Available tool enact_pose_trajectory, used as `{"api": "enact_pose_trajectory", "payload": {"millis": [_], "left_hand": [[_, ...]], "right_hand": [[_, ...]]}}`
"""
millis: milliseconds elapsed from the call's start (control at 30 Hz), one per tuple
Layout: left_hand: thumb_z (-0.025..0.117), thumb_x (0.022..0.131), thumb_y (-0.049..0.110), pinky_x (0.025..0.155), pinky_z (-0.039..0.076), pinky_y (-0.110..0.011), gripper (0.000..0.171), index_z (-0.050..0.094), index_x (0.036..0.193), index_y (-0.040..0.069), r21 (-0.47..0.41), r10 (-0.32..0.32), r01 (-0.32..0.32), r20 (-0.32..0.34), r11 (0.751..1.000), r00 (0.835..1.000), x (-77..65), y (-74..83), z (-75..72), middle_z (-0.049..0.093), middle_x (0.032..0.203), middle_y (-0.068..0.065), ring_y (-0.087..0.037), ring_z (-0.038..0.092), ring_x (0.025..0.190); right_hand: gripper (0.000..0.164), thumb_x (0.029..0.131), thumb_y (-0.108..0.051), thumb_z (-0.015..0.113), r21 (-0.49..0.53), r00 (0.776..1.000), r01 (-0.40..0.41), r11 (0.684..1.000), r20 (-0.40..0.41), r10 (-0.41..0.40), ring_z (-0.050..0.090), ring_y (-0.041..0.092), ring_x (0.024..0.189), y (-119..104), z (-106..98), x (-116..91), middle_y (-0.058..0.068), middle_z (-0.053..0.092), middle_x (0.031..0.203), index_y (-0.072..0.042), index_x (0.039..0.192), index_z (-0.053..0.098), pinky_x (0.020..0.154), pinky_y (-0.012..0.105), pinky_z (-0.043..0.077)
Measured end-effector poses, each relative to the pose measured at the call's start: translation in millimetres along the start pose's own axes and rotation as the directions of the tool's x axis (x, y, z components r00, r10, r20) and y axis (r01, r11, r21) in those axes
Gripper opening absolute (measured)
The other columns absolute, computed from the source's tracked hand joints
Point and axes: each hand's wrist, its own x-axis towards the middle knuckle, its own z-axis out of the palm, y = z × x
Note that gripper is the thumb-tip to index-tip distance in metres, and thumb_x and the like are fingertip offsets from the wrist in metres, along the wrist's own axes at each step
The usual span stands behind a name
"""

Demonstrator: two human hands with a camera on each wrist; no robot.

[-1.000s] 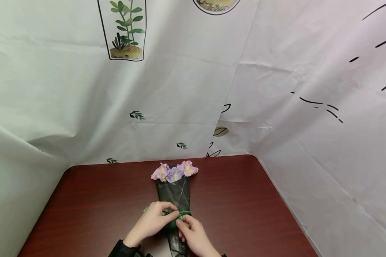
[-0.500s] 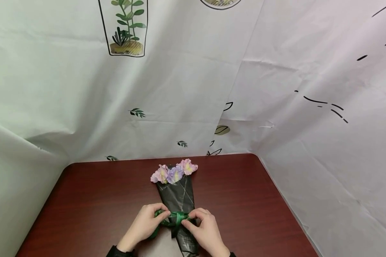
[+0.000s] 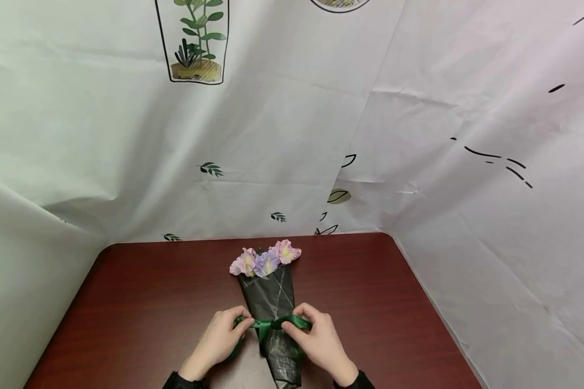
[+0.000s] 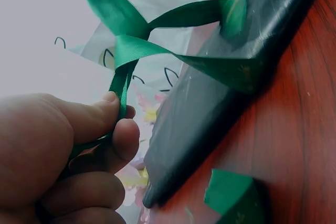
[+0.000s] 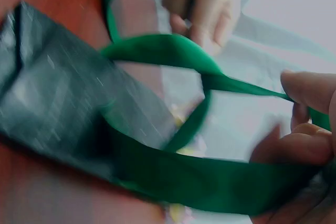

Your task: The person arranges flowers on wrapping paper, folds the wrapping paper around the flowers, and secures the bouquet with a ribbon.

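Note:
A bouquet (image 3: 272,294) in dark wrapping paper lies on the table, its pink and purple flowers (image 3: 266,262) toward the far edge. A green satin ribbon (image 3: 267,325) goes around its narrow lower part. On the left side, my left hand (image 3: 220,336) pinches the ribbon between thumb and fingers. My right hand (image 3: 319,336) pinches another stretch of it to the right of the wrap. In the left wrist view the ribbon (image 4: 128,51) crosses over itself above the paper. Blurred loops of ribbon (image 5: 173,182) reach my right hand (image 5: 307,121) in the right wrist view.
The reddish-brown wooden table (image 3: 151,286) ends at a pale printed cloth (image 3: 272,135) hung behind and along the sides. A pale grey patch (image 3: 243,367) shows beside the bouquet's lower end. A cut ribbon end (image 4: 228,190) hangs near the tabletop in the left wrist view.
My hands have drawn apart from the middle of the wrap, the right one moving right with ribbon in its fingers. The bouquet's lower end has shifted right, and a ribbon crossing now shows.

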Motion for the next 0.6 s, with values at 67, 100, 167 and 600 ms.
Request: {"api": "enact_pose_trajectory", "payload": {"millis": [67,100,167,600], "left_hand": [[0.076,0.108,0.021,0.055,0.035,-0.025,0.011,0.077,0.097,0.017,0.013,-0.011,0.011,-0.011,1.0,1.0,-1.9,-3.2,-0.8,0.065,0.07,0.005,-0.007,0.047,0.053],[0.076,0.107,0.021,0.055,0.033,-0.025,0.012,0.077,0.096,0.017,0.024,-0.016,0.017,-0.02,1.0,1.0,-3.1,-4.7,-1.4,0.063,0.068,0.006,-0.006,0.044,0.052],[0.078,0.106,0.022,0.054,0.03,-0.024,0.012,0.077,0.094,0.019,0.063,-0.032,0.035,-0.045,0.997,0.998,-5.8,-7.3,-2.7,0.056,0.064,0.009,-0.005,0.038,0.051],[0.081,0.104,0.038,0.068,0.054,-0.034,0.031,0.074,0.126,0.017,0.114,0.059,-0.074,0.131,0.991,0.99,-8.5,-1.0,11.2,0.074,0.101,0.009,-0.004,0.066,0.078]], "right_hand": [[0.024,0.104,-0.038,0.081,-0.041,0.999,-0.039,0.998,0.004,0.039,0.032,0.0,0.059,2.6,-12.4,-0.3,-0.011,0.046,0.071,-0.018,0.101,0.069,0.062,0.026,0.03],[0.024,0.104,-0.04,0.08,-0.076,0.998,-0.062,0.995,0.007,0.063,0.032,0.001,0.061,4.2,-19.0,-0.7,-0.01,0.046,0.071,-0.019,0.101,0.069,0.062,0.027,0.029],[0.023,0.107,-0.04,0.077,-0.17,0.994,-0.102,0.98,0.026,0.108,0.03,0.005,0.063,8.6,-31.8,-2.3,-0.009,0.043,0.072,-0.019,0.102,0.068,0.063,0.031,0.027],[0.039,0.102,-0.034,0.084,-0.308,0.918,-0.078,0.948,0.35,0.189,0.057,0.005,0.074,33.2,-17.4,-7.2,-0.011,0.063,0.093,-0.015,0.133,0.07,0.071,0.032,0.046]]}}
